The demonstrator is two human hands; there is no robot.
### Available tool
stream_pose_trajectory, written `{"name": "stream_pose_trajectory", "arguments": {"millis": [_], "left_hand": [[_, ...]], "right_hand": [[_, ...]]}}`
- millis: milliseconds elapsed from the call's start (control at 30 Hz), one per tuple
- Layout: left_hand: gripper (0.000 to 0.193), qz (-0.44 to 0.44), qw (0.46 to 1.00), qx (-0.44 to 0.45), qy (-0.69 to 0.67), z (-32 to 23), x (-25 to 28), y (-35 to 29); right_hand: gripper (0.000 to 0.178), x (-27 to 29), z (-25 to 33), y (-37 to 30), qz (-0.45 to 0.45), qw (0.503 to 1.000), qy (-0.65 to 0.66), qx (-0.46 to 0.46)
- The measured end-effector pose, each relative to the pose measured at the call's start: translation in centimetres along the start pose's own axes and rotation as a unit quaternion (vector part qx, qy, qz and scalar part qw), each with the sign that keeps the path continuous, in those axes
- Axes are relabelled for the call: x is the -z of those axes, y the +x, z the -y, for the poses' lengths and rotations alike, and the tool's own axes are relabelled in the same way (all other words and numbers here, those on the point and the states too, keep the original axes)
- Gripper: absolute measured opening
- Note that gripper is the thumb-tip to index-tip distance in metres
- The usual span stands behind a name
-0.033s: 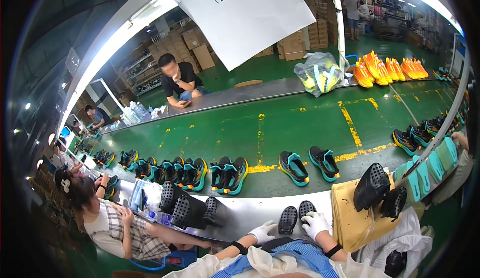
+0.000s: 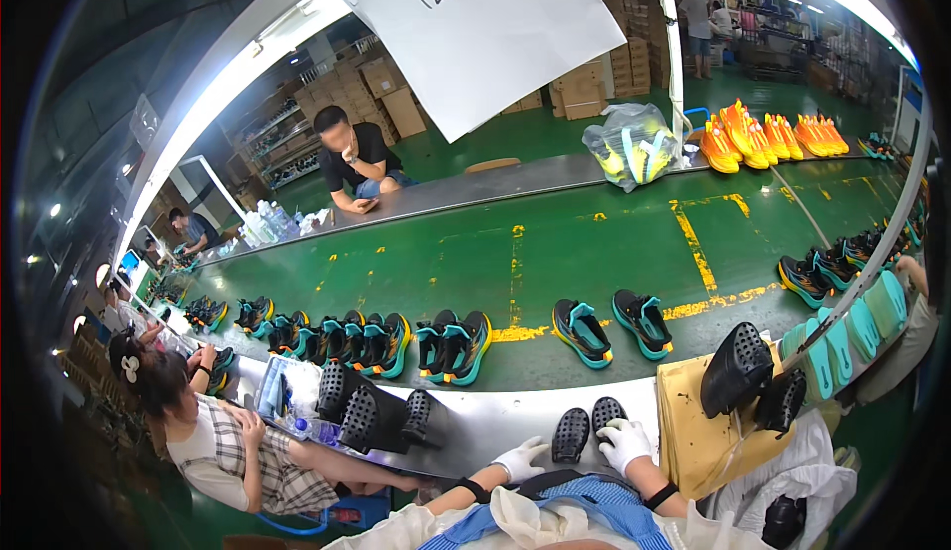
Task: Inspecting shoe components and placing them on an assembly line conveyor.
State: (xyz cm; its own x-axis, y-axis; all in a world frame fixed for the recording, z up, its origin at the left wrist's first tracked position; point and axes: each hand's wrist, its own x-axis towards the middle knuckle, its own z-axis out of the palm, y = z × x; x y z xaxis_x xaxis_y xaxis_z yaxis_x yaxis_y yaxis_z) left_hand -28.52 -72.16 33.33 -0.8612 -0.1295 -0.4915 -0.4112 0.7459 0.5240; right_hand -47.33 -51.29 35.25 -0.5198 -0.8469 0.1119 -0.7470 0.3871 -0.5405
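Observation:
Two black shoe-shaped forms with round dimples stand side by side at the metal bench edge in front of me: a left form (image 2: 571,435) and a right form (image 2: 607,412). My left hand (image 2: 521,459), in a white glove, rests on the bench left of the left form, apart from it, fingers stretched out and holding nothing. At the near end of the right form lies my gloved right hand (image 2: 626,445). Its fingers are apart and seem to touch the form without closing round it. Beyond, a pair of black and teal sneakers (image 2: 582,334) sits on the green conveyor belt (image 2: 555,243).
More dimpled black forms (image 2: 374,419) stand left on the bench; others (image 2: 736,370) sit on yellow-brown padding (image 2: 684,421) at right. Sneaker pairs (image 2: 454,347) line the belt. Teal insoles (image 2: 864,330) lie far right. A seated co-worker (image 2: 223,431) is left; paper (image 2: 485,35) hangs above.

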Motion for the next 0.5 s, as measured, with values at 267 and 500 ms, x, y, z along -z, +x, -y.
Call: {"name": "stream_pose_trajectory", "arguments": {"millis": [267, 500], "left_hand": [[0.067, 0.010, 1.000, -0.003, 0.018, 1.3, -1.4, 0.6], [0.068, 0.027, 1.000, -0.006, 0.010, 1.4, -1.1, 0.5]], "right_hand": [[0.024, -0.2, -0.5, -0.1, 0.003, 1.000, -0.002, -0.006], [0.023, 0.4, 0.3, -0.2, 0.004, 1.000, 0.012, -0.019]]}}
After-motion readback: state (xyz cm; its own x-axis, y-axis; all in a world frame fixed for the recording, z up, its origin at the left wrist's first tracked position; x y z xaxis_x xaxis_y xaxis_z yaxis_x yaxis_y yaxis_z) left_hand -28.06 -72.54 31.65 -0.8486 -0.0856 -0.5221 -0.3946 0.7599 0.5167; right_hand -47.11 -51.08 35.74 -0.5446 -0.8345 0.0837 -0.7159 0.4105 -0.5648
